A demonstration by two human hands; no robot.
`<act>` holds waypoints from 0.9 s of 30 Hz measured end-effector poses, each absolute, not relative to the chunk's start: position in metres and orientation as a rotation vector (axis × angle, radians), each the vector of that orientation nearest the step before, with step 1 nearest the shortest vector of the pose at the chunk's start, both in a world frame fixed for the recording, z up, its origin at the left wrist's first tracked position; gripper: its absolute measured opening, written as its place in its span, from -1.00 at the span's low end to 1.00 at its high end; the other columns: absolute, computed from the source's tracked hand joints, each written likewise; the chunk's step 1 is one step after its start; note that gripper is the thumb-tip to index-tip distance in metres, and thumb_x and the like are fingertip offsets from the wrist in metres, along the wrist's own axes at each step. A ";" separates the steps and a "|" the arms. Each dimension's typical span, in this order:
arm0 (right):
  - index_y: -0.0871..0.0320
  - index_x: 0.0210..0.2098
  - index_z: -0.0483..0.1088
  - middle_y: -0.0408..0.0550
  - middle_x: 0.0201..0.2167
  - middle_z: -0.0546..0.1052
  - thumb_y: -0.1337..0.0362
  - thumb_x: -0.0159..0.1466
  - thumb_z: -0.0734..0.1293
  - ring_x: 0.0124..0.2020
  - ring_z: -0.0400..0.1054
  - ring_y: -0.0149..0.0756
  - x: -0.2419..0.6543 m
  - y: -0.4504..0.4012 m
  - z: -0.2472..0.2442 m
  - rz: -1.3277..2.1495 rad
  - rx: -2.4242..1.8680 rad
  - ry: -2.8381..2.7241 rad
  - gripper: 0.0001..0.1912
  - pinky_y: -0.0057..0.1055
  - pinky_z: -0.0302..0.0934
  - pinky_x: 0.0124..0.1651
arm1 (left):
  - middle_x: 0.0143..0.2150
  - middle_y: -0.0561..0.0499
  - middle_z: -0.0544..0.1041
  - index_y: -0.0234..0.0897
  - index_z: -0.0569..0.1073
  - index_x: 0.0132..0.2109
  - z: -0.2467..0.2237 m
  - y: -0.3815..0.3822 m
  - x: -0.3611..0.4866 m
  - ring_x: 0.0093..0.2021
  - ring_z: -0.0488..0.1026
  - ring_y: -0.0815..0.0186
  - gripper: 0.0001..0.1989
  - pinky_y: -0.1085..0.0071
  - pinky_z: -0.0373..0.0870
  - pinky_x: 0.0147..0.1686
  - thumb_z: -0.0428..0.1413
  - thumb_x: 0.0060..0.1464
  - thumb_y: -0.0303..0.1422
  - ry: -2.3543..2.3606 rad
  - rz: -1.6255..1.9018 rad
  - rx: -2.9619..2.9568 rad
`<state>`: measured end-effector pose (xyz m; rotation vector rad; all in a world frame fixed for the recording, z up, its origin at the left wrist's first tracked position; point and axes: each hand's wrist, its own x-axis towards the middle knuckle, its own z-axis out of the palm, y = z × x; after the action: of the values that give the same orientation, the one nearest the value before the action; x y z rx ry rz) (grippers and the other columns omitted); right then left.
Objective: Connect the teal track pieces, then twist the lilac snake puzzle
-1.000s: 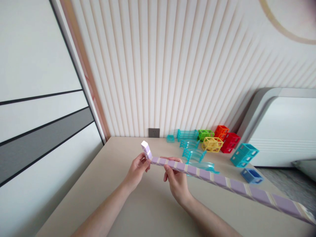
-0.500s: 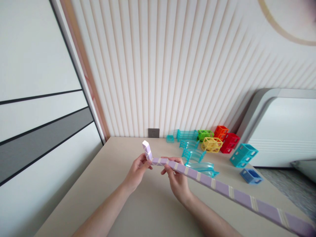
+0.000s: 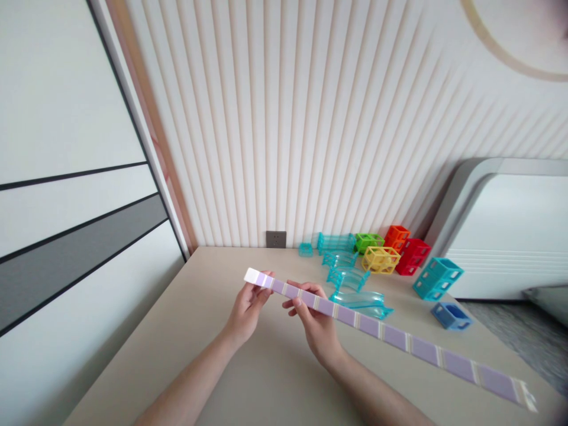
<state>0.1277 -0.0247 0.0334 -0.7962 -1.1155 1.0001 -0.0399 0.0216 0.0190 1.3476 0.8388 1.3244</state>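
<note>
A long purple segmented strip point(image 3: 369, 325) with pale bands runs straight from a white end at the centre down to the lower right, above the table. My left hand point(image 3: 247, 307) is closed on the strip near its white end, thumb and fingers pinching it. Farther along, my right hand point(image 3: 317, 322) grips the same strip between thumb and fingers. The far end at the lower right looks frayed or creased.
Behind the strip on the table point(image 3: 177, 331) lie clear teal curved track pieces point(image 3: 350, 278). Green point(image 3: 368, 241), yellow point(image 3: 380, 260), orange point(image 3: 396, 238), red point(image 3: 412, 257), teal point(image 3: 438, 278) and blue point(image 3: 451, 316) open block frames stand at the right. A socket point(image 3: 276, 239) is on the wall.
The end section that was bent upward at my left hand now lies in line with the rest of the strip. The strip's far right end has come into view.
</note>
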 end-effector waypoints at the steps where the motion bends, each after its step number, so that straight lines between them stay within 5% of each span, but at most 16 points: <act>1: 0.07 -0.15 0.31 0.07 -0.01 0.56 0.12 0.28 0.41 -0.31 0.56 -0.27 0.127 -0.026 0.033 0.989 -0.811 -1.138 -0.73 -0.36 0.41 -0.30 | 0.16 -0.17 0.47 -0.22 0.42 0.11 0.019 0.021 -0.039 0.10 0.45 0.11 -0.52 0.20 0.36 0.11 0.19 0.14 -0.07 0.851 1.342 1.356; 6: 0.07 -0.12 0.45 0.10 0.04 0.55 0.17 0.28 0.40 -0.29 0.57 -0.21 0.127 -0.029 0.031 0.806 -0.908 -1.270 -0.80 -0.29 0.45 -0.20 | 0.09 -0.11 0.50 -0.20 0.43 0.11 0.021 0.019 -0.037 0.04 0.47 0.15 -0.55 0.24 0.37 0.09 0.22 0.13 -0.14 0.970 1.380 1.414; 13: 0.05 -0.09 0.50 0.07 0.02 0.58 0.22 0.27 0.39 -0.20 0.57 -0.12 0.128 -0.029 0.030 0.667 -0.954 -1.375 -0.78 -0.24 0.46 -0.12 | -0.33 -0.03 0.57 -0.31 0.47 0.07 0.019 0.019 -0.040 -0.39 0.47 0.30 -0.60 0.36 0.43 -0.33 0.20 0.16 -0.19 0.794 1.372 1.283; 21: 0.05 -0.15 0.49 0.04 0.00 0.59 0.26 0.28 0.37 0.02 0.50 -0.11 0.135 -0.024 0.038 0.645 -0.902 -1.370 -0.86 -0.23 0.38 0.06 | -0.11 -0.24 0.60 -0.37 0.55 0.04 0.035 0.018 -0.047 -0.21 0.49 0.12 -0.42 0.21 0.40 -0.19 0.01 0.18 0.03 0.430 1.234 0.947; 27: 0.04 -0.16 0.48 0.03 0.01 0.57 0.27 0.29 0.38 0.05 0.47 -0.16 0.140 -0.022 0.043 0.794 -0.803 -1.482 -0.88 -0.25 0.34 0.09 | -0.29 -0.09 0.54 -0.36 0.56 -0.17 0.047 0.025 -0.054 -0.39 0.43 0.32 -0.66 0.40 0.33 -0.37 0.17 0.17 -0.12 0.641 0.966 1.120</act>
<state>0.1400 -0.0219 0.0434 -0.8027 -1.4817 0.7940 -0.0539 0.0252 0.0467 1.1196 0.6408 0.9659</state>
